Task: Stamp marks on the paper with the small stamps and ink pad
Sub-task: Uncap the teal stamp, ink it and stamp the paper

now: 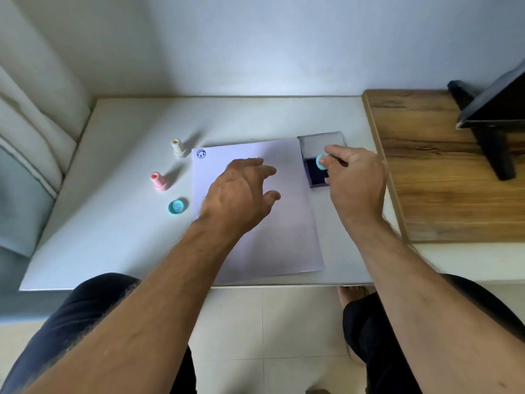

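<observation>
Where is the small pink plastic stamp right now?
In the head view, the small pink plastic stamp stands on the white table, left of the white paper sheet, between the cream stamp and the blue round cap.

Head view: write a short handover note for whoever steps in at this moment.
Right hand holds the teal stamp over the open ink pad.
Left hand is open, spread over the paper; contact unclear.
Cream stamp, pink stamp and a teal cap sit left of the sheet.
Done: one smiley mark, far-left corner.
Left: ink the teal stamp, press it, then more marks.
</observation>
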